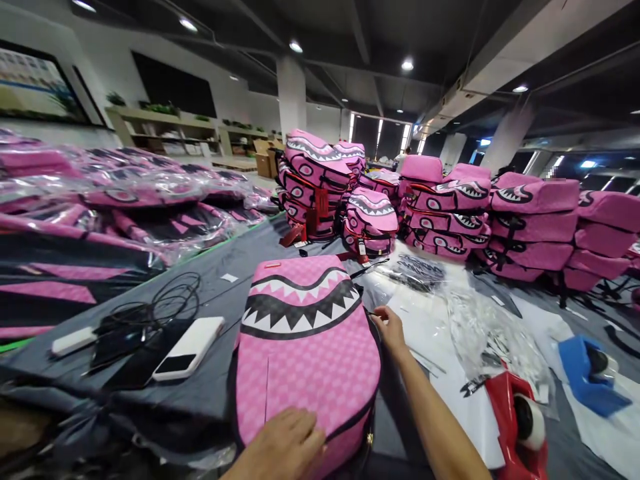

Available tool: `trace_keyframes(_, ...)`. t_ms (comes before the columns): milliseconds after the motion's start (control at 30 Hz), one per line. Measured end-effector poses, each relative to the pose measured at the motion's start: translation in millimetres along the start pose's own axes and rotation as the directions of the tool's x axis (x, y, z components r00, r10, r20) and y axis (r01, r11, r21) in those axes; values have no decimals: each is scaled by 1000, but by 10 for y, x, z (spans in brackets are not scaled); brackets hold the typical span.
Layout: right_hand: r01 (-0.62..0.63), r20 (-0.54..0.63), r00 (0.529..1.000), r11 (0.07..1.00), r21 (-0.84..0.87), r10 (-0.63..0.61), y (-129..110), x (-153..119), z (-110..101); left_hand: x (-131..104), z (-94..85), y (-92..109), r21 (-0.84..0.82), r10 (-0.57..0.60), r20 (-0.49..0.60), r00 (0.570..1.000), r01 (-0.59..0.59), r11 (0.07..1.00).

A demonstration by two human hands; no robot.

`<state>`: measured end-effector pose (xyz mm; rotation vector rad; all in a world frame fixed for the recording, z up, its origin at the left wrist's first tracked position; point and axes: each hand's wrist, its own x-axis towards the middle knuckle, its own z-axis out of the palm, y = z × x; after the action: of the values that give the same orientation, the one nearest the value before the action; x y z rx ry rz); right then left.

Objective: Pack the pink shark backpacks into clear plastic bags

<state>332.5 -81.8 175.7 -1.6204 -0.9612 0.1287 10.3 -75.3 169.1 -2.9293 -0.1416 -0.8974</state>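
A pink checkered backpack [310,373] with a black-and-white shark-mouth print lies face up on the grey-covered table, its top pointing away from me. My left hand [293,437] rests on the lower front of the backpack, fingers laid over the pink surface and not wrapped round anything. At the bag's right side, my right hand [391,332] has its thumb and fingers closed on the dark side edge; whether they pinch a strap or a zipper there I cannot tell.
Stacked pink backpacks [320,180] stand at the back and right. Plastic-wrapped bags [125,193] pile up at left. A white power bank [190,350] and black cables [175,300] lie left. Clear plastic bags [490,327], a red tape dispenser [517,427] and a blue dispenser [590,373] sit right.
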Motion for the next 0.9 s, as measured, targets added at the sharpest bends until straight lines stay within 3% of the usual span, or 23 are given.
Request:
trace_keyframes(67,83,-34,996,995,-47,-84,-87,-291,-149,-121,-114,-277,-114,-178,-55,982,171,979)
trace_keyframes(133,283,-34,956,949,-141,-290,-224,-697,-285,-271,-231,-592,-204,-422,-21,906,409,889)
trace_keyframes(233,571,101,821,799,-188,-563,-461,-1305,-284,-334,-375,-903,-226,-559,244,793,607,762)
trace_keyframes(333,728,222,685,665,-167,-694,-636,-1662,-60,-136,-429,-917,-80,-531,438,726,619,781)
trace_keyframes(400,782,241,623,598,-176,-744,-683,-1744,99,29,-413,-850,69,-527,464,712,564,823)
trace_keyframes(467,806,233,592,560,-193,-771,-686,-1758,204,139,-375,-799,194,-542,466,699,517,834)
trace_keyframes(567,798,220,602,565,-211,-768,-662,-1735,274,173,-317,-769,280,-539,480,693,461,842)
trace_keyframes(700,690,203,723,673,-266,-661,-683,-1645,332,69,-340,-659,297,-462,621,633,355,886)
trace_keyframes(733,664,211,748,705,-249,-630,-700,-1601,329,37,-386,-618,264,-401,644,651,303,916)
trace_keyframes(800,617,268,774,778,-119,-574,-725,-1489,259,-10,-522,-548,150,-239,599,764,187,971)
trace_keyframes(867,494,262,830,867,61,-492,-698,-1375,81,-25,-654,-485,62,-119,395,911,102,993)
trace_keyframes(900,416,198,880,902,116,-431,-655,-1338,-40,-24,-685,-440,42,-80,259,963,72,997)
